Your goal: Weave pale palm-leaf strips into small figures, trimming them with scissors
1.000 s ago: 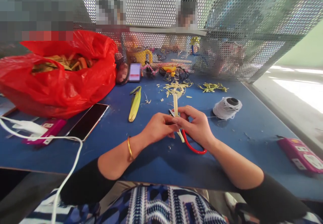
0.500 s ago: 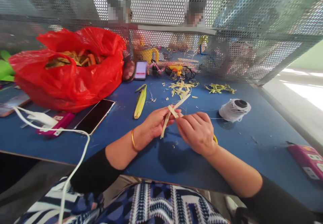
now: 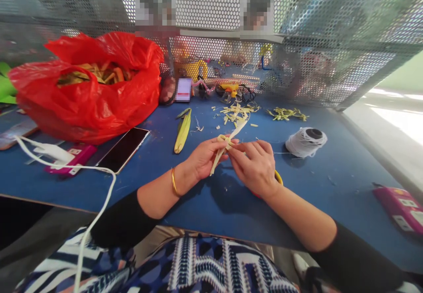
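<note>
My left hand (image 3: 206, 155) is closed, pinching pale corn husk strips (image 3: 218, 158) where they cross. Fingers of my right hand (image 3: 254, 165) are pinched on the same strips, close to the crossing. One strip end points away over the table and another hangs down below my left fingers. A yellow curved thing with a bit of red (image 3: 278, 177) lies partly hidden under my right hand. To the right stands a spool of white thread (image 3: 303, 143), its loose thread running toward my right hand. A yellow-green husk piece (image 3: 182, 132) lies beyond my left hand.
A red plastic bag (image 3: 92, 112) of husks fills the left, beside a phone (image 3: 125, 151), a magenta power strip (image 3: 74, 158) and a white cable (image 3: 109, 196). Husk scraps (image 3: 238, 113) and a greenish braided-looking piece (image 3: 287, 114) lie ahead, before a perforated metal screen (image 3: 211, 6).
The strip at my fingers has been bent over into a small loop at the crossing. My right hand has shifted slightly left, showing more of the yellow thing beneath it.
</note>
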`<state>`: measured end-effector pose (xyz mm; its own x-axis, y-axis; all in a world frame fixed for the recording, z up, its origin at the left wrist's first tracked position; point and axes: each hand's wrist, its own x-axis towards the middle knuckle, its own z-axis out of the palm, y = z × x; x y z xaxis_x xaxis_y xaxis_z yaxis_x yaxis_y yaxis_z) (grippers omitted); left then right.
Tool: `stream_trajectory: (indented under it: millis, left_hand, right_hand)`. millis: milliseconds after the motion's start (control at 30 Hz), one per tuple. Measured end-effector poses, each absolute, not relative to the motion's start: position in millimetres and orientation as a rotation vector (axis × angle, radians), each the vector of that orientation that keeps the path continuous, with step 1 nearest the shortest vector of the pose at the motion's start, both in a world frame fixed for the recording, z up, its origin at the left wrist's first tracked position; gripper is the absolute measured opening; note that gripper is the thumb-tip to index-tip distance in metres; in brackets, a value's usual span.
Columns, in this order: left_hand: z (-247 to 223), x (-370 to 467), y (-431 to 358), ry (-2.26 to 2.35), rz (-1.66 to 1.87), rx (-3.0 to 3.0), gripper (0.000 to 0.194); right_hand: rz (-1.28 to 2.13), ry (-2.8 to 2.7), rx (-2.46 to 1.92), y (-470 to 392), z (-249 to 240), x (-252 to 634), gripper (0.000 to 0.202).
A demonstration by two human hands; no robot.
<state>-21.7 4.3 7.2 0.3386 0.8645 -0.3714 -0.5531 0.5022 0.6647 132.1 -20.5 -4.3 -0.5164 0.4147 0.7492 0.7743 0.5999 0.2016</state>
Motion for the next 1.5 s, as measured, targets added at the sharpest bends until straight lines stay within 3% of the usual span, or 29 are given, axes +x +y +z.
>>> stream_trajectory:
  millis: [200, 600, 800, 1000, 1167, 1367, 1500]
  left_hand:
    - [-2.7, -16.5, 3.2, 0.728, 0.993, 0.521, 0.017]
    - [0.7, -18.4, -0.6, 0.844, 0.902, 0.620, 0.024]
    - [3.6, -19.3, 0.6, 0.866, 0.944, 0.610, 0.025]
    - [3.7, -19.3, 0.9, 0.868, 0.954, 0.671, 0.020]
    - [-2.5, -16.4, -1.8, 0.896, 1.011, 0.767, 0.023]
    - [-5.4, -17.2, 4.5, 1.003, 1.195, 0.727, 0.022]
    - [-2.6, -20.7, 8.6, 1.036, 1.236, 0.688, 0.023]
  right_hand:
    - [-0.614, -2.394, -0.718, -20.7, -9.2, 127.8, 0.024]
    - [-0.396, -2.385, -0.862, -14.8, -13.1, 132.5, 0.025]
    - [0.099, -1.818, -1.039, -15.6, -6.9, 132.1, 0.010]
    - [0.797, -1.426, -1.322, -8.1, -10.7, 129.6, 0.018]
    - [0.924, -1.375, -1.381, -11.1, -7.3, 125.2, 0.017]
    - [1.342, -1.045, -1.302, -14.7, 1.9, 122.7, 0.024]
    - [1.228, -1.293, -1.149, -16.8, -1.6, 124.2, 0.015]
